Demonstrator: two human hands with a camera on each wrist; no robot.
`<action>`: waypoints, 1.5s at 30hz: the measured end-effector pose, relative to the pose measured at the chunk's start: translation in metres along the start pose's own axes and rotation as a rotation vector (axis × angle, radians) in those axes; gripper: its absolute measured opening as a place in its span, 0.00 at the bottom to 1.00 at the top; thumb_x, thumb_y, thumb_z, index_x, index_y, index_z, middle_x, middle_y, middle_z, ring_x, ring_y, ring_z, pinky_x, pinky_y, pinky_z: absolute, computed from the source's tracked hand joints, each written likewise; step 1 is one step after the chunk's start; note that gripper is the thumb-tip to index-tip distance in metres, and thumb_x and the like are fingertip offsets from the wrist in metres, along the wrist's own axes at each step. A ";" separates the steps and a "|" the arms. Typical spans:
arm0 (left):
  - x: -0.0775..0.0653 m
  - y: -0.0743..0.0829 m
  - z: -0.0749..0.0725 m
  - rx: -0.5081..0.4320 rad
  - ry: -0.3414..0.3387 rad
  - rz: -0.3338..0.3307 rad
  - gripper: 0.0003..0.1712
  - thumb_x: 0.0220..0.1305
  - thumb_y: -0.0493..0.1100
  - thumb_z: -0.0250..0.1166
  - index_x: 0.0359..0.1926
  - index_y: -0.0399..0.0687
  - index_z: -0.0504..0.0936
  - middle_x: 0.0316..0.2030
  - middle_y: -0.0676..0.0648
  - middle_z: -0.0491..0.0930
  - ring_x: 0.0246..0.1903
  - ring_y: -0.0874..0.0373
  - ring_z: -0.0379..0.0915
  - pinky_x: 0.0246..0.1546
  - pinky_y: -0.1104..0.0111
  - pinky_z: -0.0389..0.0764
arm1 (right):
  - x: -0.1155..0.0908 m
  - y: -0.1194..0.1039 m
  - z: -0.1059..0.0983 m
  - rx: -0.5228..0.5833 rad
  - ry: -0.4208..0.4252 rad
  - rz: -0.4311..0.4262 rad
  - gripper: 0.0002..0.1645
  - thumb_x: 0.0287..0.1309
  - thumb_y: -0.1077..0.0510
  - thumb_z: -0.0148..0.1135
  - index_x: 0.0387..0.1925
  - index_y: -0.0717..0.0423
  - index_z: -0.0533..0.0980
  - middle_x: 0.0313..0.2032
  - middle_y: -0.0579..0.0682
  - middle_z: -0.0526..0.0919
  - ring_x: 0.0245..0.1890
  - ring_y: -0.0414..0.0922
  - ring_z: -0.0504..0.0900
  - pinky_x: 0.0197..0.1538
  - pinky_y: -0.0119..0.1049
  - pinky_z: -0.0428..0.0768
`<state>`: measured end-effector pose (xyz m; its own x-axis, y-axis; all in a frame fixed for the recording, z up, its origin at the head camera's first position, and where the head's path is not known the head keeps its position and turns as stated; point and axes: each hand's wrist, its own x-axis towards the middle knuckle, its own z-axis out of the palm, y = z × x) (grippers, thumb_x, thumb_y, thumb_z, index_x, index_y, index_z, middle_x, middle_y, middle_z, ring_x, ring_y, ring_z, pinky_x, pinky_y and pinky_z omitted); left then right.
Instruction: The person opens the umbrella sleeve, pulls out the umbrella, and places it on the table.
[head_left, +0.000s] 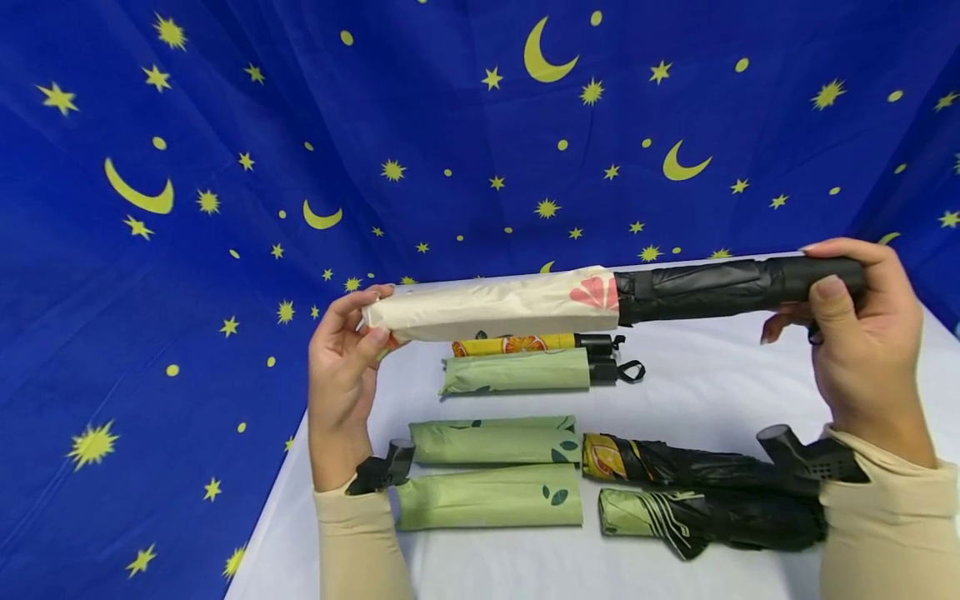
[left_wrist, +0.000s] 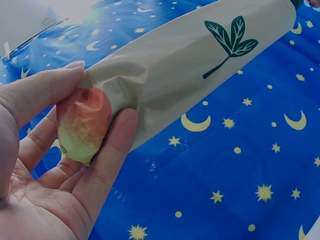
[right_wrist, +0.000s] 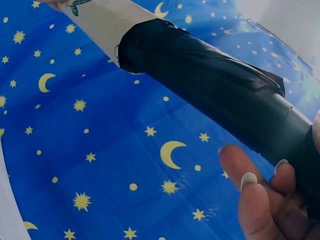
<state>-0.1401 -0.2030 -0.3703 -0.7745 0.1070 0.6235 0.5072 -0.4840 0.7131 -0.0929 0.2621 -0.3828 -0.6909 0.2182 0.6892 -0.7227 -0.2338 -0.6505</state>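
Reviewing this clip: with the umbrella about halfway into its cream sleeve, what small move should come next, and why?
Probably the left hand draws the cream sleeve further toward the right hand. The sleeve covers only part of the black umbrella, whose folded canopy is bare up to the handle end that the right hand grips, while the left hand pinches the sleeve's closed end.

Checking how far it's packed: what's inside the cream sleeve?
A black folded umbrella sticks out of the cream sleeve toward the right hand; its covered end is hidden.
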 end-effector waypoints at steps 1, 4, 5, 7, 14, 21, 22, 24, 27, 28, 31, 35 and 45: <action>0.000 0.000 0.000 -0.003 0.000 0.000 0.19 0.66 0.26 0.66 0.57 0.30 0.78 0.58 0.33 0.76 0.51 0.47 0.79 0.45 0.61 0.87 | 0.000 0.000 0.000 0.000 0.000 0.000 0.22 0.70 0.70 0.58 0.59 0.82 0.66 0.39 0.66 0.78 0.26 0.51 0.86 0.25 0.33 0.84; -0.001 0.000 -0.002 -0.008 0.001 0.004 0.19 0.66 0.26 0.66 0.57 0.30 0.77 0.58 0.33 0.76 0.51 0.47 0.79 0.44 0.61 0.88 | 0.000 -0.001 0.000 -0.004 0.004 0.001 0.22 0.70 0.70 0.58 0.59 0.82 0.67 0.39 0.66 0.78 0.27 0.50 0.86 0.25 0.33 0.84; -0.001 0.001 -0.002 -0.010 0.001 0.005 0.19 0.66 0.26 0.66 0.57 0.29 0.77 0.58 0.32 0.76 0.51 0.47 0.79 0.44 0.61 0.88 | -0.001 -0.001 0.000 -0.007 0.005 0.001 0.22 0.70 0.70 0.58 0.59 0.82 0.67 0.39 0.66 0.78 0.27 0.50 0.86 0.25 0.33 0.84; -0.001 0.001 -0.002 -0.012 0.003 0.005 0.19 0.66 0.26 0.65 0.57 0.29 0.77 0.58 0.32 0.76 0.51 0.47 0.79 0.44 0.61 0.88 | -0.001 -0.002 0.000 -0.009 0.009 0.000 0.22 0.70 0.70 0.58 0.59 0.82 0.67 0.39 0.66 0.78 0.27 0.50 0.86 0.25 0.33 0.84; -0.001 0.004 -0.003 0.002 0.014 0.011 0.19 0.66 0.26 0.66 0.57 0.30 0.78 0.58 0.33 0.77 0.51 0.47 0.79 0.45 0.61 0.88 | 0.000 -0.002 -0.001 -0.001 0.010 -0.001 0.22 0.70 0.70 0.58 0.59 0.83 0.66 0.40 0.66 0.77 0.28 0.51 0.87 0.26 0.33 0.85; -0.002 0.006 -0.006 0.017 0.020 0.019 0.18 0.66 0.27 0.66 0.57 0.30 0.78 0.58 0.33 0.76 0.51 0.47 0.78 0.44 0.61 0.87 | 0.000 -0.003 -0.002 0.000 0.021 0.002 0.23 0.70 0.69 0.59 0.59 0.81 0.66 0.41 0.66 0.78 0.28 0.51 0.87 0.27 0.33 0.85; -0.002 0.007 -0.007 0.021 0.023 0.020 0.18 0.66 0.27 0.66 0.57 0.31 0.78 0.58 0.33 0.76 0.51 0.47 0.78 0.44 0.62 0.87 | 0.001 -0.003 -0.002 0.002 0.023 0.001 0.23 0.70 0.69 0.59 0.59 0.81 0.66 0.41 0.66 0.78 0.28 0.51 0.87 0.27 0.33 0.85; -0.002 0.007 -0.008 0.026 0.030 0.024 0.18 0.66 0.28 0.67 0.56 0.31 0.78 0.58 0.34 0.76 0.51 0.47 0.78 0.45 0.61 0.87 | 0.001 -0.003 -0.003 0.014 0.028 0.002 0.23 0.69 0.69 0.59 0.59 0.81 0.66 0.42 0.67 0.79 0.29 0.51 0.87 0.27 0.33 0.85; -0.002 0.007 -0.009 0.010 0.047 0.029 0.18 0.66 0.28 0.67 0.56 0.31 0.79 0.57 0.34 0.77 0.51 0.47 0.78 0.44 0.61 0.88 | 0.001 -0.003 -0.004 0.029 0.038 -0.002 0.24 0.69 0.69 0.60 0.59 0.81 0.66 0.43 0.68 0.79 0.29 0.52 0.87 0.27 0.34 0.85; -0.002 0.007 -0.009 0.004 0.052 0.030 0.18 0.65 0.28 0.68 0.56 0.31 0.79 0.57 0.34 0.77 0.51 0.47 0.78 0.44 0.61 0.88 | 0.001 -0.003 -0.005 0.037 0.043 -0.004 0.24 0.68 0.69 0.60 0.59 0.82 0.66 0.43 0.68 0.78 0.29 0.52 0.87 0.27 0.34 0.86; -0.001 0.006 -0.010 0.005 0.063 0.025 0.18 0.66 0.27 0.67 0.56 0.32 0.79 0.57 0.34 0.77 0.51 0.47 0.78 0.45 0.61 0.87 | 0.002 -0.002 -0.006 0.052 0.050 -0.012 0.24 0.68 0.69 0.61 0.59 0.82 0.66 0.42 0.68 0.78 0.30 0.52 0.87 0.27 0.35 0.86; 0.000 0.002 -0.013 0.031 0.076 0.013 0.17 0.67 0.27 0.65 0.56 0.32 0.79 0.57 0.35 0.77 0.52 0.46 0.78 0.46 0.60 0.87 | 0.003 0.000 -0.009 0.018 0.045 -0.018 0.24 0.68 0.69 0.61 0.59 0.82 0.67 0.42 0.67 0.78 0.32 0.51 0.87 0.28 0.33 0.86; -0.001 -0.013 -0.029 0.035 0.163 -0.005 0.14 0.67 0.26 0.65 0.53 0.34 0.81 0.53 0.37 0.80 0.45 0.51 0.80 0.41 0.63 0.88 | 0.004 -0.001 -0.021 -0.064 0.131 -0.034 0.19 0.70 0.71 0.56 0.58 0.79 0.70 0.43 0.63 0.81 0.33 0.47 0.87 0.30 0.27 0.85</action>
<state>-0.1571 -0.2214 -0.3895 -0.8266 -0.0346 0.5618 0.5141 -0.4529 0.7284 -0.0958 0.2834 -0.3862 -0.6593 0.3473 0.6669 -0.7429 -0.1638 -0.6491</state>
